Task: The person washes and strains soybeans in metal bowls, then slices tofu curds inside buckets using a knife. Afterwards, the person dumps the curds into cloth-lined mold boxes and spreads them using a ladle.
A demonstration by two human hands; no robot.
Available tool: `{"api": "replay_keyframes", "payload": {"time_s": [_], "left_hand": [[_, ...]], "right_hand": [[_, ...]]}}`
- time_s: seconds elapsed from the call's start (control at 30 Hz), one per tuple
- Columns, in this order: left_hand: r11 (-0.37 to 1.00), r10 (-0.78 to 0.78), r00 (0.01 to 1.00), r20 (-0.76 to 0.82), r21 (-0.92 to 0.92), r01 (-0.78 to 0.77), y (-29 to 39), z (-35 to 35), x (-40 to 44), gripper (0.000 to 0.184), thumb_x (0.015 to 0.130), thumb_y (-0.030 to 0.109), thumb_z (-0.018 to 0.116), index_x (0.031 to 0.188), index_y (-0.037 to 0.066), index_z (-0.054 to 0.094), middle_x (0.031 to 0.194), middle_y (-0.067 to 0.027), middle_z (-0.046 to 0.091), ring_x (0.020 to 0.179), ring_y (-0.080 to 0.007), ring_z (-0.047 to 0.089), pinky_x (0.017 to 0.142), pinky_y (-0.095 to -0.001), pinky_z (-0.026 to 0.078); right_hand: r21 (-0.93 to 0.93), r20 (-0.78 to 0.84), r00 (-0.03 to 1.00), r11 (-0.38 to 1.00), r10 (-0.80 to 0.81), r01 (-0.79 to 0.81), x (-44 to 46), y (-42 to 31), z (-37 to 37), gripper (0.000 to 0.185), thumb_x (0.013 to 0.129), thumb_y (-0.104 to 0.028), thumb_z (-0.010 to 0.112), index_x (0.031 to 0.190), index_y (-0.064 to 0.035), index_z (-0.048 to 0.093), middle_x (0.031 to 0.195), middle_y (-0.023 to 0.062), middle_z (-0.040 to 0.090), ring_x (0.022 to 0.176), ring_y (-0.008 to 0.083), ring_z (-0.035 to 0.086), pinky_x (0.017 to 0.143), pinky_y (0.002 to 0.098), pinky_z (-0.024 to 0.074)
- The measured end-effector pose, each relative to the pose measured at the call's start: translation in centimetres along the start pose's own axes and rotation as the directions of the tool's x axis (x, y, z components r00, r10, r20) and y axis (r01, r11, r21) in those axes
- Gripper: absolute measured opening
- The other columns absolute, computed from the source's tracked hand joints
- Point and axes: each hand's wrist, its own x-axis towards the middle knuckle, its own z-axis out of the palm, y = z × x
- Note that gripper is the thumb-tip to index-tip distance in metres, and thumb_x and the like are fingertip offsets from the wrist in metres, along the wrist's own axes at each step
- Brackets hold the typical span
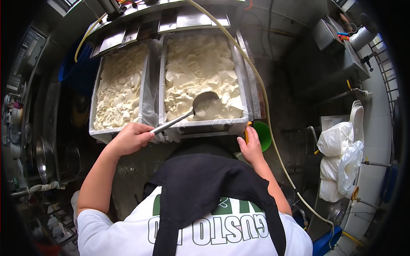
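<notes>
My left hand [133, 138] is closed around the handle of a metal ladle [206, 105]. The bowl of the ladle lies on the pale, soft curd [200, 64] near the front of the right cloth-lined box [213, 123]. A second box [104, 133], to the left, holds more broken curd [121, 85]. My right hand [251, 147] is at the front right corner of the right box, fingers against a small orange thing [247, 128]; whether they grip it is unclear.
A yellowish hose [265, 100] runs over the right box and down its right side. Beyond the right hand is a green bucket [262, 135]. White plastic bags [337, 141] are at the right; metal basins [44, 155] are at the left.
</notes>
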Motion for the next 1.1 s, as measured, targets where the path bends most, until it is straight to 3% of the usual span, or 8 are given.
{"api": "replay_keyframes", "payload": {"time_s": [0.3,0.63,0.73,0.8,0.87,0.97,1.0,1.1], "left_hand": [[0.960,0.229,0.952,-0.201,-0.117,-0.255,-2.0,2.9,5.7,0.029,0.101,0.024,0.061,0.112,0.000,0.074,0.065,0.0055,0.051,0.052,-0.0053,0.043,0.047,-0.0260,0.036],[0.749,-0.124,0.974,0.191,-0.626,0.218,-1.0,1.9,2.9,0.025,0.102,0.026,0.064,0.114,0.004,0.071,0.070,0.0006,0.057,0.044,-0.0065,0.043,0.038,-0.0245,0.030],[0.898,0.094,0.995,-0.028,-0.429,-0.097,-1.3,1.4,5.2,0.025,0.102,0.025,0.063,0.107,0.002,0.071,0.066,-0.0066,0.061,0.046,-0.0150,0.051,0.042,-0.0322,0.039],[0.805,0.587,0.717,-0.376,0.368,-0.465,-0.1,1.1,8.1,0.027,0.100,0.025,0.062,0.099,-0.001,0.068,0.074,-0.0186,0.068,0.061,-0.0333,0.065,0.058,-0.0441,0.050],[0.827,0.529,0.719,-0.451,0.463,-0.319,2.1,0.1,10.2,0.026,0.099,0.024,0.061,0.102,0.000,0.070,0.088,-0.0256,0.070,0.086,-0.0465,0.067,0.074,-0.0500,0.052],[0.863,0.496,0.652,-0.574,0.412,-0.293,2.0,-1.7,11.7,0.027,0.099,0.025,0.061,0.106,0.000,0.070,0.086,-0.0251,0.071,0.086,-0.0449,0.068,0.075,-0.0486,0.052],[0.854,0.520,0.635,-0.571,0.372,-0.364,1.1,-2.5,12.0,0.029,0.099,0.024,0.063,0.110,-0.001,0.072,0.069,-0.0111,0.064,0.062,-0.0178,0.058,0.062,-0.0363,0.047],[0.896,0.438,0.776,-0.453,0.283,-0.341,-0.9,-4.8,10.2,0.029,0.098,0.023,0.063,0.107,-0.003,0.073,0.066,-0.0028,0.059,0.061,-0.0106,0.051,0.058,-0.0317,0.043]], "right_hand": [[0.013,0.005,1.000,1.000,0.021,-0.021,0.2,-0.7,-0.9,0.064,0.096,-0.027,0.069,0.147,0.0064,0.047,0.152,0.0312,0.045,0.143,0.0463,0.043,0.119,0.0471,0.0376],[0.006,-0.004,1.000,1.000,0.004,-0.004,-0.2,-0.3,-0.6,0.065,0.096,-0.028,0.069,0.146,0.0067,0.047,0.151,0.0323,0.046,0.141,0.0478,0.044,0.118,0.0481,0.0385],[-0.009,0.006,1.000,1.000,0.024,-0.024,-0.1,-0.3,-0.5,0.065,0.096,-0.028,0.069,0.146,0.0069,0.047,0.151,0.0323,0.045,0.142,0.0479,0.044,0.118,0.0479,0.0382],[-0.013,0.010,1.000,1.000,0.020,-0.019,0.2,-0.1,-0.3,0.065,0.096,-0.028,0.069,0.146,0.0067,0.047,0.151,0.0322,0.045,0.142,0.0477,0.044,0.118,0.0479,0.0381],[-0.013,0.024,1.000,1.000,0.015,-0.015,0.0,-0.4,-0.1,0.065,0.097,-0.028,0.069,0.146,0.0066,0.047,0.151,0.0321,0.046,0.142,0.0476,0.043,0.118,0.0479,0.0379],[-0.012,0.016,1.000,1.000,-0.005,0.005,0.4,-0.9,-0.5,0.064,0.097,-0.028,0.069,0.146,0.0062,0.047,0.151,0.0317,0.046,0.142,0.0475,0.044,0.118,0.0480,0.0381],[-0.002,0.002,1.000,1.000,-0.001,0.001,0.4,-0.9,-0.7,0.064,0.097,-0.028,0.069,0.146,0.0061,0.047,0.151,0.0315,0.046,0.141,0.0475,0.045,0.118,0.0480,0.0386],[0.010,-0.003,1.000,1.000,-0.012,0.012,-0.1,0.0,-0.1,0.064,0.096,-0.027,0.070,0.146,0.0060,0.048,0.150,0.0311,0.047,0.139,0.0473,0.046,0.117,0.0478,0.0395]]}}
